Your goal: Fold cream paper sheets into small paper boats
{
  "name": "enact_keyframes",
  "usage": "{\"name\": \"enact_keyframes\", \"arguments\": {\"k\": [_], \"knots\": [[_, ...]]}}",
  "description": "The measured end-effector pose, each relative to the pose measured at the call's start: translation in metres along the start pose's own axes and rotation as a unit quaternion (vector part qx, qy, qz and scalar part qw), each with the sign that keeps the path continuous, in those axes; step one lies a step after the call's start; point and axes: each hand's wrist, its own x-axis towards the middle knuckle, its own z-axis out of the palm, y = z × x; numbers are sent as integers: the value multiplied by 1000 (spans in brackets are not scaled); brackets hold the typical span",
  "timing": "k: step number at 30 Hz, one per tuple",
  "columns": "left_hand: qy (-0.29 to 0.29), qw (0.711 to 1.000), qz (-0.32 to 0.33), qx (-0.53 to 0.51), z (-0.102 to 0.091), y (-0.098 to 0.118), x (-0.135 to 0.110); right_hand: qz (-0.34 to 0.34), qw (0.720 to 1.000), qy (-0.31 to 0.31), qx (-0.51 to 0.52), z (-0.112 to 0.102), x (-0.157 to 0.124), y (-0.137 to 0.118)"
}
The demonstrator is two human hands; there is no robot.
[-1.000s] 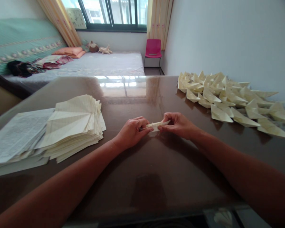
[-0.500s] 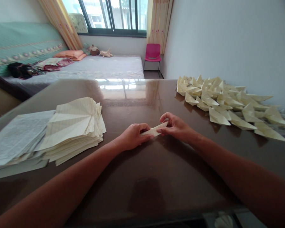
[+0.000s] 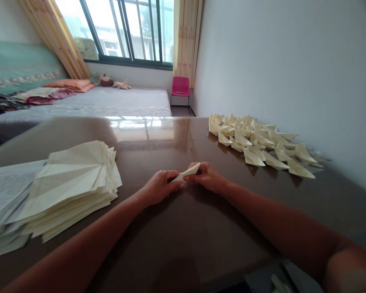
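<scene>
Both my hands meet at the middle of a dark glossy table (image 3: 183,244). My left hand (image 3: 159,188) and my right hand (image 3: 208,177) each pinch one end of a small folded cream paper piece (image 3: 187,172), which tilts up toward the right. The fingers of both hands are closed on it. A thick stack of creased cream sheets (image 3: 70,183) lies to the left of my left forearm. A heap of several finished folded paper boats (image 3: 256,142) lies at the right, by the wall.
Printed grey sheets (image 3: 6,191) lie under the stack at the far left. Beyond the table stand a bed (image 3: 103,101) with bedding, a pink chair (image 3: 180,86) and a window with curtains. A white wall runs along the right side.
The view has swung up and to the right, so everything sits lower and further left. My hands have drawn closer together and the paper piece tilts more steeply.
</scene>
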Motion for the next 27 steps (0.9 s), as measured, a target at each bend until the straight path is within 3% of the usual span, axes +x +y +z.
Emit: {"name": "enact_keyframes", "arguments": {"k": [7,13,18,27], "knots": [[53,993,74,74,2,2,3,-28,992,55,-112,-2,4,9],[72,988,91,102,3,6,3,-25,988,99,-119,-1,4,14],[85,985,89,117,1,-3,2,-35,987,120,-103,-2,5,13],[112,975,78,174,-5,-16,2,-29,981,82,-171,-1,7,11]]}}
